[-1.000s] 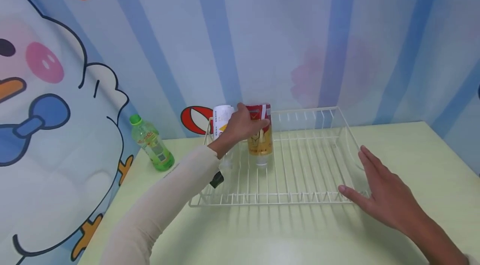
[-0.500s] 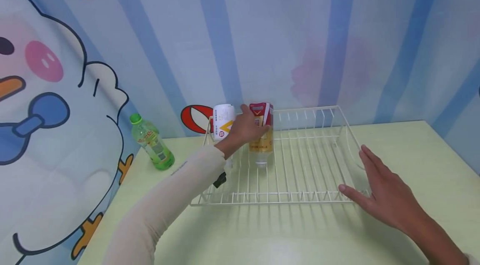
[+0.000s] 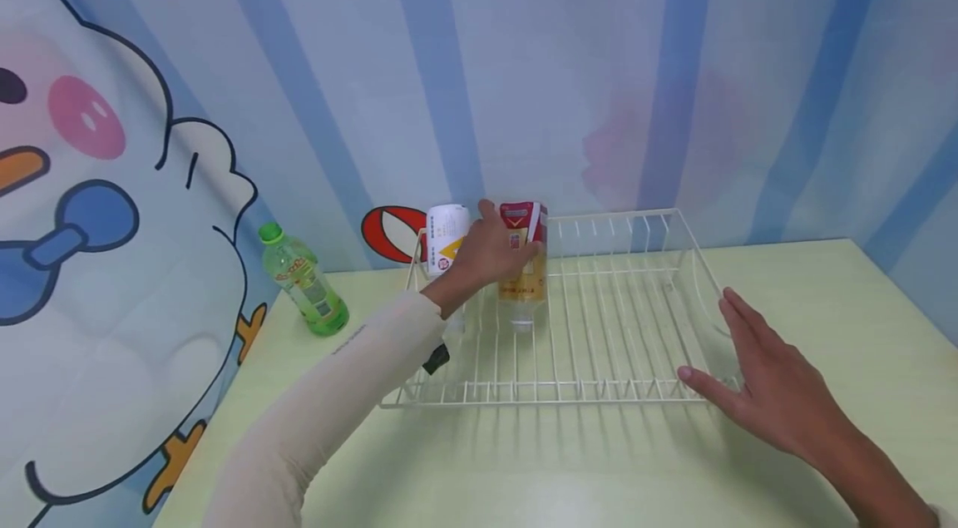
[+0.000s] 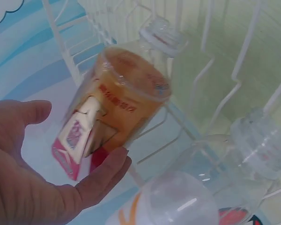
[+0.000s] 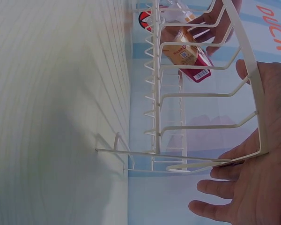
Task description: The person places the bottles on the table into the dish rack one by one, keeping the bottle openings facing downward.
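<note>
My left hand (image 3: 490,249) is at the back left of a white wire rack (image 3: 554,404), beside a red-and-gold package (image 3: 521,287). In the left wrist view the thumb stands apart from the package, and the fingertips (image 4: 113,161) overlap its red end. The package has an oval brown base, with a clear bottle neck (image 4: 163,37) close behind. A white cylindrical container (image 3: 447,230) with a yellow mark stands to its left. My right hand (image 3: 782,391) is spread at the rack's right end. In the right wrist view the rack's rim passes between thumb and fingers.
A green-capped bottle (image 3: 305,287) stands on the pale table (image 3: 524,478), left of the rack. Near the white container lies a clear bottle (image 4: 210,161) in the left wrist view. A blue printed backdrop (image 3: 539,96) rises right behind the rack.
Over the last second the left hand has shifted slightly off the package, so more of its red top shows. The package has hardly moved. The right hand has stayed in place.
</note>
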A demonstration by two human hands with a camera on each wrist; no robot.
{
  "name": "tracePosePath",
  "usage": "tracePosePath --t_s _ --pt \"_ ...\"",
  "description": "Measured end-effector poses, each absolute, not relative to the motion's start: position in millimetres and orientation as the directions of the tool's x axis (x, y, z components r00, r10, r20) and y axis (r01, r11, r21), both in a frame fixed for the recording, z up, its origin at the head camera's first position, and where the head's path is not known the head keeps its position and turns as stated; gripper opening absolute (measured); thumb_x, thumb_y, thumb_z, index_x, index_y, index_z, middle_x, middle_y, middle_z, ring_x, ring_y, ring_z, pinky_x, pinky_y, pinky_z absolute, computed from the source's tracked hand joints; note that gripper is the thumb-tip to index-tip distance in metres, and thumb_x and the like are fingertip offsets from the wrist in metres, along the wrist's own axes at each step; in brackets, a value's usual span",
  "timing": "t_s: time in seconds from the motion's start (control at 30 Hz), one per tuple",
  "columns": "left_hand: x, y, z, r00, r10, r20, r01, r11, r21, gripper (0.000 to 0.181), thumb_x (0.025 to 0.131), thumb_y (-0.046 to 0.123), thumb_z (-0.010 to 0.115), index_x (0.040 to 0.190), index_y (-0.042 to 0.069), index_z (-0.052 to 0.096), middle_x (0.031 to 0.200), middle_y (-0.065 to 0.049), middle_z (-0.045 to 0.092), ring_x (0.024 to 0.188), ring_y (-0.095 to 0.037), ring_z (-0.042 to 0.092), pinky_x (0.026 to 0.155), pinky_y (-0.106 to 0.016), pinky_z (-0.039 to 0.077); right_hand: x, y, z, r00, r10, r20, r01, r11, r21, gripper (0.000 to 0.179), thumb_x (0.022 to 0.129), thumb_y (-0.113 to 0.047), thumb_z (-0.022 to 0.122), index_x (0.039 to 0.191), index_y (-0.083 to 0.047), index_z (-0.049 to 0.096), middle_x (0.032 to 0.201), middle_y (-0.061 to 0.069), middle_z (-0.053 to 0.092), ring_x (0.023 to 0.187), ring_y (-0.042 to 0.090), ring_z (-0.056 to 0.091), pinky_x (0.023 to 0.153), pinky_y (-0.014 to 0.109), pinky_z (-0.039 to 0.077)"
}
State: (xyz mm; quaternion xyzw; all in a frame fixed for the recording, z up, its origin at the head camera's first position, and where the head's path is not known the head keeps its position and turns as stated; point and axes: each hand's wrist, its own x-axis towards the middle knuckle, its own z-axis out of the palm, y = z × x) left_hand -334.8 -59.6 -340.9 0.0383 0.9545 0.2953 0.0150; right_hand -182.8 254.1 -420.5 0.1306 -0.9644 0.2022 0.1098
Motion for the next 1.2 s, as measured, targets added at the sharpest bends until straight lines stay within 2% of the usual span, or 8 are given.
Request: tracePosePath --t_s 0.13,0.27,0.47,0.73,0.87,1.0,1.13,1.2 --pt "-325.1 -58.2 -327.7 -0.995 0.095 0.014 0.085 0.804 0.589 0.093 0.087 0.043 0.074 0.149 0.004 0.016 0.129 -0.016 0.053 0.113 -0.027 0.057 0.088 -0.041 0.056 -182.4 256.8 -420.7 -0.945 -0.203 0.257 -0.288 0.888 -0.358 0.102 0.092 -0.054 0.063 0.158 0.001 0.009 0.163 0.022 0.013 0.092 0.043 0.064 0.077 0.070 0.044" --pt "-315.5 -55.4 -314.0 -0.992 0.123 0.028 0.113 0.771 0.627 0.094 0.087 0.042 0.073 0.150 0.004 0.015 0.129 -0.016 0.052 0.113 -0.026 0.056 0.088 -0.041 0.056 -182.0 262.0 -420.8 -0.945 -0.195 0.262 -0.282 0.891 -0.356 0.102 0.092 -0.054 0.063 0.158 0.001 0.009 0.164 0.021 0.012 0.106 0.052 0.057 0.077 0.071 0.042" --pt "-300.2 -61.8 -300.3 -0.985 0.148 0.084 0.167 0.738 0.654 0.092 0.089 0.044 0.071 0.151 0.005 0.016 0.131 -0.015 0.052 0.116 -0.025 0.055 0.092 -0.044 0.054 -182.6 264.2 -422.8 -0.942 -0.196 0.273 -0.288 0.889 -0.356 0.102 0.092 -0.053 0.064 0.157 0.002 0.010 0.164 0.021 0.012 0.106 0.053 0.057 0.080 0.073 0.041" --pt "-272.3 -86.0 -289.2 -0.973 0.114 0.198 0.217 0.733 0.645 0.090 0.089 0.047 0.071 0.152 0.008 0.021 0.140 -0.014 0.049 0.124 -0.027 0.052 0.093 -0.048 0.052 -185.2 265.1 -423.2 -0.947 -0.190 0.260 -0.274 0.899 -0.342 0.103 0.091 -0.055 0.064 0.157 0.003 0.010 0.164 0.022 0.010 0.117 0.058 0.048 0.082 0.074 0.040" --pt "-258.5 -101.5 -288.9 -0.962 0.070 0.264 0.229 0.731 0.643 0.086 0.088 0.045 0.072 0.151 0.008 0.025 0.138 -0.014 0.051 0.113 -0.026 0.058 0.085 -0.044 0.055 -185.2 267.1 -423.9 -0.948 -0.191 0.254 -0.273 0.899 -0.343 0.103 0.091 -0.055 0.064 0.157 0.003 0.009 0.164 0.021 0.009 0.117 0.057 0.048 0.082 0.074 0.039" --pt "-251.4 -118.5 -291.4 -0.924 0.011 0.383 0.264 0.742 0.616 0.080 0.089 0.039 0.072 0.148 0.007 0.030 0.134 -0.013 0.053 0.100 -0.025 0.059 0.076 -0.041 0.055 -185.4 270.1 -424.3 -0.944 -0.194 0.268 -0.280 0.899 -0.336 0.103 0.091 -0.054 0.064 0.156 0.005 0.011 0.164 0.022 0.009 0.112 0.057 0.051 0.083 0.073 0.040" --pt "-249.6 -137.3 -295.4 -0.853 -0.038 0.520 0.302 0.777 0.552 0.074 0.089 0.035 0.073 0.145 0.004 0.035 0.132 -0.016 0.054 0.103 -0.027 0.058 0.072 -0.042 0.057 -186.2 273.8 -424.8 -0.937 -0.194 0.289 -0.289 0.898 -0.333 0.102 0.091 -0.053 0.066 0.156 0.006 0.013 0.164 0.021 0.010 0.101 0.053 0.058 0.082 0.072 0.040" --pt "-249.7 -147.0 -298.3 -0.822 -0.068 0.566 0.294 0.800 0.523 0.073 0.088 0.033 0.073 0.144 0.003 0.036 0.133 -0.017 0.053 0.110 -0.029 0.057 0.077 -0.045 0.056 -187.3 275.3 -425.1 -0.937 -0.196 0.290 -0.291 0.897 -0.333 0.102 0.091 -0.053 0.066 0.156 0.006 0.013 0.164 0.022 0.010 0.097 0.050 0.061 0.082 0.073 0.039"
